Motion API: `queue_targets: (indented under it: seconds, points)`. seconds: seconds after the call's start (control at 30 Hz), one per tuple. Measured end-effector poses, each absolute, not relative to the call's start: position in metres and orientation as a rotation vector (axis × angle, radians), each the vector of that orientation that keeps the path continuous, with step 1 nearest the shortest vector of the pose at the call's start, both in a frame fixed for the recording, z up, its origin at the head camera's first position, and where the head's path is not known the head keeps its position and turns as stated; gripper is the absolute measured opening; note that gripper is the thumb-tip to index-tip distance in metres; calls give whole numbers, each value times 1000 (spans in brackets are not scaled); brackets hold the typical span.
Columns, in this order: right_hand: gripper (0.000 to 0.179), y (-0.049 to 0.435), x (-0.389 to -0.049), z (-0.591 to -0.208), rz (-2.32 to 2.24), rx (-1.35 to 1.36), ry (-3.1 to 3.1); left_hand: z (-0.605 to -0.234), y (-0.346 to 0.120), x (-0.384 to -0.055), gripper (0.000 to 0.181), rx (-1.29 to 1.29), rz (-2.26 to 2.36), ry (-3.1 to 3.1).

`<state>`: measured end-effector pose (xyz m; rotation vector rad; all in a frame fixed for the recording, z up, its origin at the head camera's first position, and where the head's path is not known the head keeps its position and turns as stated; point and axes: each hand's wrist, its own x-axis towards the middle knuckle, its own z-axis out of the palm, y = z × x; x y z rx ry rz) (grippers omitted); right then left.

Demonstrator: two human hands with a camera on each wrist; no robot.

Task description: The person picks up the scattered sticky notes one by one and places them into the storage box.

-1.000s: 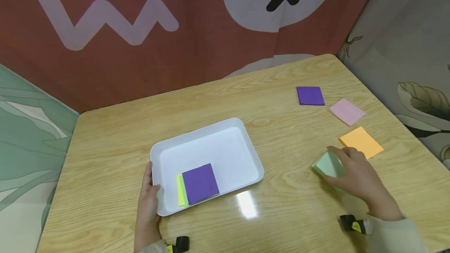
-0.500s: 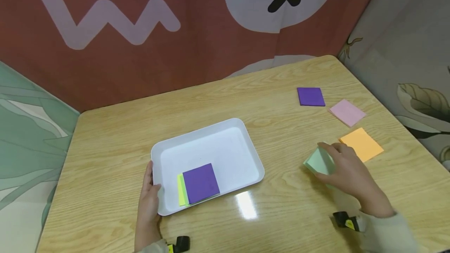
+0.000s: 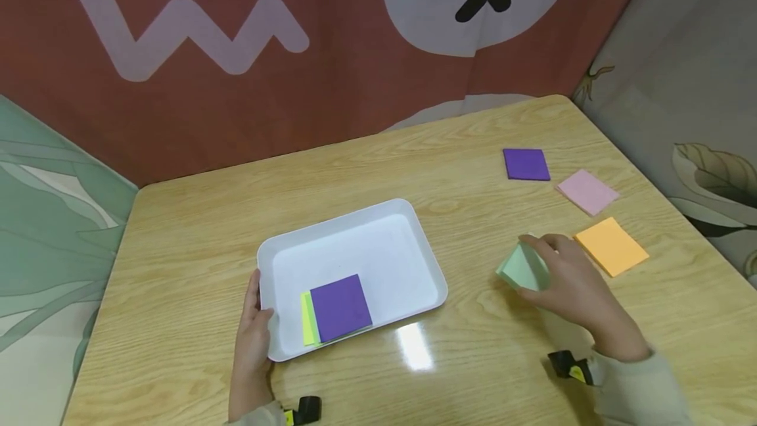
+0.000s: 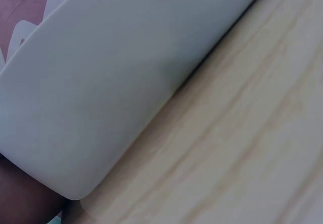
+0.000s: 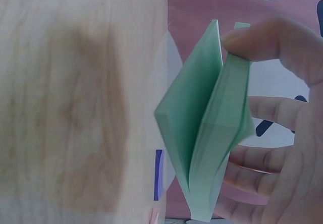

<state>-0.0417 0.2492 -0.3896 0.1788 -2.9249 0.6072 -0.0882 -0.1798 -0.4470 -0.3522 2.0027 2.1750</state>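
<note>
A pale green sticky-note pad (image 3: 525, 267) is gripped between the thumb and fingers of my right hand (image 3: 570, 284), held above the table to the right of the tray. In the right wrist view, the green pad (image 5: 222, 113) splays apart, a bundle of sheets standing away from the rest. My left hand (image 3: 253, 334) grips the left end of the white tray (image 3: 408, 261), thumb over the rim. Inside the tray lies a purple sticky-note pad (image 3: 341, 307), with yellow (image 3: 307, 324) and bright green sheets showing beneath its left edge. The left wrist view shows mostly the tray's outer wall (image 4: 111, 82).
Along the right side of the wooden table (image 3: 201, 229) lie a purple pad (image 3: 526, 164), a pink pad (image 3: 588, 192) and an orange pad (image 3: 612, 246). A red patterned cloth (image 3: 331, 84) hangs behind the table's back edge.
My right hand has carried the green pad leftward, away from the orange pad and nearer the tray. My left hand and the tray have stayed in place; the head view has shifted slightly.
</note>
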Motion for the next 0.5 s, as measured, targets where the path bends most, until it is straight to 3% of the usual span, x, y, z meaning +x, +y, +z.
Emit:
queue_targets:
  seconds: [0.5]
  points:
    - [76,234,-50,-377,601,252,-2943,-451,-181,-88,67,-315,2153,2045]
